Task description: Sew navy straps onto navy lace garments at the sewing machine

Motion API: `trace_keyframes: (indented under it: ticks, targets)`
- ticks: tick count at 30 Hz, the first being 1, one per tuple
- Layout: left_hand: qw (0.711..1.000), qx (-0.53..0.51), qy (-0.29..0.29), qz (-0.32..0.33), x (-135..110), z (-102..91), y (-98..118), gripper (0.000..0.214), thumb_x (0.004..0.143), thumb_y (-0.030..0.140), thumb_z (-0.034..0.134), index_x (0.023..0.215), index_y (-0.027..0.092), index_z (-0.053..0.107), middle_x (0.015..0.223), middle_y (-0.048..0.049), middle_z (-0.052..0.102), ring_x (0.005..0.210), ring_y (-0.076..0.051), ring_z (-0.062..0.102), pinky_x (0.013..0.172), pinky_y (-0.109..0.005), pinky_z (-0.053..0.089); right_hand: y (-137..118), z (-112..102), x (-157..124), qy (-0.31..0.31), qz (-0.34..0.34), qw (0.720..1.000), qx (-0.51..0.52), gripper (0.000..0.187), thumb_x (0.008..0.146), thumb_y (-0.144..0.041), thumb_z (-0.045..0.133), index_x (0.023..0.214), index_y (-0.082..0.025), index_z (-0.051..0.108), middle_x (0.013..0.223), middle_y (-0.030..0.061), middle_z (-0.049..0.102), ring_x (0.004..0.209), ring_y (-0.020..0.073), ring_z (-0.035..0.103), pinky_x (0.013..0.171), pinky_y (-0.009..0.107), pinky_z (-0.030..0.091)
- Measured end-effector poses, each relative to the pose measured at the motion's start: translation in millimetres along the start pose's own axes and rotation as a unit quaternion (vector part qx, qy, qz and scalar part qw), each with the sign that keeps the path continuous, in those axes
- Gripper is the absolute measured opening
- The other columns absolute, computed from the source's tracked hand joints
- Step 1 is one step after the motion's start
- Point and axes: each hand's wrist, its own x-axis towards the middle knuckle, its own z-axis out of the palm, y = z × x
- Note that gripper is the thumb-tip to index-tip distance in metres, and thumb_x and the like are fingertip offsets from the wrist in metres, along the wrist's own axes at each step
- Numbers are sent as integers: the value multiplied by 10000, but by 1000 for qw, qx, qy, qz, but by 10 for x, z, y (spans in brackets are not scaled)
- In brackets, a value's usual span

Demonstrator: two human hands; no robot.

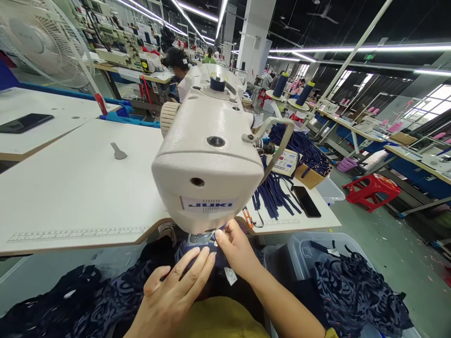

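Observation:
A white JUKI sewing machine point(207, 173) stands right in front of me, and its head hides the needle area. Navy fabric point(220, 258) lies at the front of the machine's bed, with a white printed tag point(230, 276) hanging below it. My left hand point(172, 288) rests on the fabric with its fingers stretched out flat. Close to the needle area, my right hand point(237, 251) pinches the edge of the navy fabric between thumb and fingers. Exactly what lies under the presser foot cannot be made out.
Navy straps point(273, 195) and a black phone point(307, 202) lie on the table's right side. A metal piece point(118, 151) lies on the left. Plastic bins of dark garments point(355, 286) flank me. A fan point(38, 42) and a red stool point(371, 190) stand farther off.

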Motion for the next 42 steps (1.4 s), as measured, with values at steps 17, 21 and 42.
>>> trace_keyframes:
  ticks: [17, 21, 42]
  targets:
    - [990, -128, 60, -26, 169, -64, 6, 311, 911, 267, 481, 1215, 261, 548, 1172, -18, 669, 1070, -144, 612, 903, -292, 346, -185, -163, -171, -56, -7, 991, -120, 181, 839, -293, 612, 712, -184, 542, 690, -44, 469, 601, 89, 421, 557, 211, 343]
    - [965, -199, 80, -152, 257, -84, 8, 297, 913, 399, 468, 1161, 253, 541, 1099, -16, 679, 991, -148, 623, 854, -287, 409, -136, -146, -234, -51, -56, 992, -98, 231, 875, -377, 584, 745, -186, 569, 710, -31, 458, 618, 101, 420, 566, 224, 338]
    - [964, -245, 51, -90, 218, -105, 152, 230, 956, 278, 386, 1108, 194, 537, 773, 10, 567, 667, -82, 571, 642, -159, 494, 155, -52, -429, 36, -225, 973, -29, 135, 793, -173, 715, 859, -278, 662, 831, -10, 623, 789, 147, 586, 730, 273, 475]
